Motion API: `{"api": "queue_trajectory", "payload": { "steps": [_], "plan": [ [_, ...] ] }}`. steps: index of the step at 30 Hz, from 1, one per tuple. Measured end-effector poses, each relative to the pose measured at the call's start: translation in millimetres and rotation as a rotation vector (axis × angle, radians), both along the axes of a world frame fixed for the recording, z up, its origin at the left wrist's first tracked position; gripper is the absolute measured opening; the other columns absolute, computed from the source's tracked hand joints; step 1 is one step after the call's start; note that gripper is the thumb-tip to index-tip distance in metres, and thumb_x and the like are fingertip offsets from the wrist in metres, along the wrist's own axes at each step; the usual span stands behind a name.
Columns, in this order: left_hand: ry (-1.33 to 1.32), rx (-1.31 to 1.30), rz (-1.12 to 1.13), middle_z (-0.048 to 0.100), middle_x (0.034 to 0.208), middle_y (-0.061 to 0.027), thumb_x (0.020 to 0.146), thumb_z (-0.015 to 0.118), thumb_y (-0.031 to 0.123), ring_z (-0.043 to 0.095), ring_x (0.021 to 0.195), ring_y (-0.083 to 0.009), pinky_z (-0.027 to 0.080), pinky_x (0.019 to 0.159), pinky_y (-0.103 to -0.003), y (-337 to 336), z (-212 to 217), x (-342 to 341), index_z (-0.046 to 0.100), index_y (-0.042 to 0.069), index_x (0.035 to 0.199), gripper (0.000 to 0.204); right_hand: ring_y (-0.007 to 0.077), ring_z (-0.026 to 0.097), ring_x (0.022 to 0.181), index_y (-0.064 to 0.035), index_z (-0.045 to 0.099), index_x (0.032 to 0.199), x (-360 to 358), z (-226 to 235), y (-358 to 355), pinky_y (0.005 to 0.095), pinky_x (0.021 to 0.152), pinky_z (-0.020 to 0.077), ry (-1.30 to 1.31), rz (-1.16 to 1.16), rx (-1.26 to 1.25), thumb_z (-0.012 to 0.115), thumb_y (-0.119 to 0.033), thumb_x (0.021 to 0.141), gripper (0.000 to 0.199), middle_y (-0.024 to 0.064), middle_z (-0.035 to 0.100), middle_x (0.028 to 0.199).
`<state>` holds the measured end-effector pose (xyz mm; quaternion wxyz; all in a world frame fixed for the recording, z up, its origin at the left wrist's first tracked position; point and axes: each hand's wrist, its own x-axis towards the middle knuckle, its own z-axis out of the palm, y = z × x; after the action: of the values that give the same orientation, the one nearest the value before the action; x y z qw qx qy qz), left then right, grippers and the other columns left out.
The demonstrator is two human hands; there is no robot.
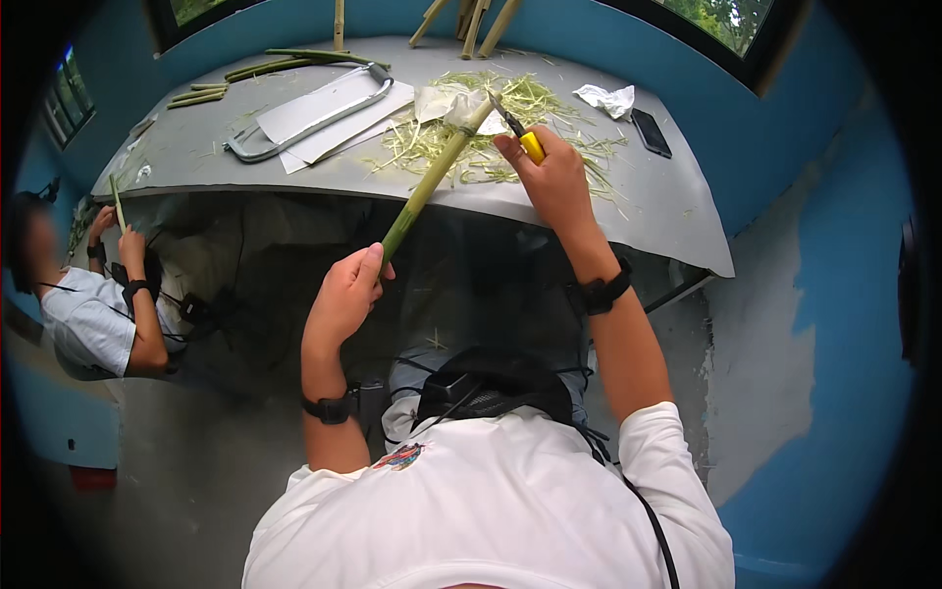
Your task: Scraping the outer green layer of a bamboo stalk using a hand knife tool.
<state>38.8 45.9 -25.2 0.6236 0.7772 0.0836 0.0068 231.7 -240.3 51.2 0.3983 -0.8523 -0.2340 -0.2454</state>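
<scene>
My left hand point(343, 294) is wrapped round the lower, green end of a bamboo stick point(432, 179). The stick slants up and away to the right, over the table's near edge, and its far part is pale where the skin is off. In my right hand point(556, 177) is a utility knife point(531, 145) with a yellow and black handle. Its blade end lies against or very near the stick's far tip; actual contact is too small to tell. Pale green shavings point(530, 98) are heaped on the table beneath and around the tip.
On the grey table point(677, 206) lie a hacksaw point(314, 120) on white sheets point(294, 113), green bamboo stalks point(285, 65), short bamboo pieces point(198, 95), crumpled tissue point(605, 100) and a phone point(652, 133). Several bamboo poles point(473, 27) lean at the back. A co-worker point(98, 304) sits at left holding a green stick.
</scene>
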Motion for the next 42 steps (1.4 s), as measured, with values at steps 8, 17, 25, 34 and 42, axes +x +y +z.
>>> {"api": "queue_trajectory", "payload": {
  "steps": [8,17,25,34,42],
  "plan": [
    [0.048,-0.109,0.034,0.053,0.072,0.0013,0.125,0.044,0.054,0.046,0.057,-0.0079,0.041,0.055,-0.027,-19,-5,14,0.061,0.005,0.095,0.060,0.0449,0.072,0.079,-0.0045,0.066,0.089,14,-32,-1,0.0554,0.070,0.0548,-0.082,0.018,-0.244,0.067,-0.067,0.111,0.066,0.0213,0.071,0.080],
    [-0.005,0.014,0.046,0.052,0.072,0.0019,0.123,0.049,0.060,0.048,0.063,-0.0085,0.042,0.057,-0.029,-24,-29,18,0.059,0.006,0.090,0.064,0.0434,0.076,0.077,-0.0057,0.068,0.089,15,-44,-5,0.0546,0.068,0.0575,-0.068,-0.110,-0.277,0.068,-0.068,0.109,0.066,0.0189,0.074,0.079],
    [-0.025,0.177,0.090,0.045,0.073,0.0066,0.118,0.061,0.064,0.043,0.061,-0.0036,0.035,0.053,-0.024,-45,-30,14,0.056,0.012,0.087,0.060,0.0405,0.075,0.073,-0.0076,0.068,0.086,8,-52,-7,0.0529,0.069,0.0580,-0.243,-0.212,-0.220,0.076,-0.060,0.106,0.056,0.0158,0.074,0.078],
    [0.143,-0.195,-0.032,0.042,0.070,0.0071,0.119,0.059,0.063,0.039,0.060,-0.0041,0.031,0.051,-0.024,-53,-7,20,0.055,0.011,0.086,0.061,0.0424,0.070,0.075,-0.0070,0.067,0.088,2,-49,-9,0.0544,0.074,0.0535,-0.355,-0.284,-0.124,0.077,-0.058,0.106,0.054,0.0154,0.072,0.080],
    [0.171,-0.244,-0.049,0.039,0.072,0.0080,0.119,0.059,0.061,0.034,0.059,-0.0030,0.027,0.051,-0.024,-48,-11,21,0.053,0.013,0.087,0.058,0.0398,0.073,0.076,-0.0065,0.069,0.086,-3,-41,-12,0.0515,0.076,0.0553,-0.250,-0.188,-0.186,0.079,-0.059,0.103,0.056,0.0151,0.074,0.081]
  ]
}}
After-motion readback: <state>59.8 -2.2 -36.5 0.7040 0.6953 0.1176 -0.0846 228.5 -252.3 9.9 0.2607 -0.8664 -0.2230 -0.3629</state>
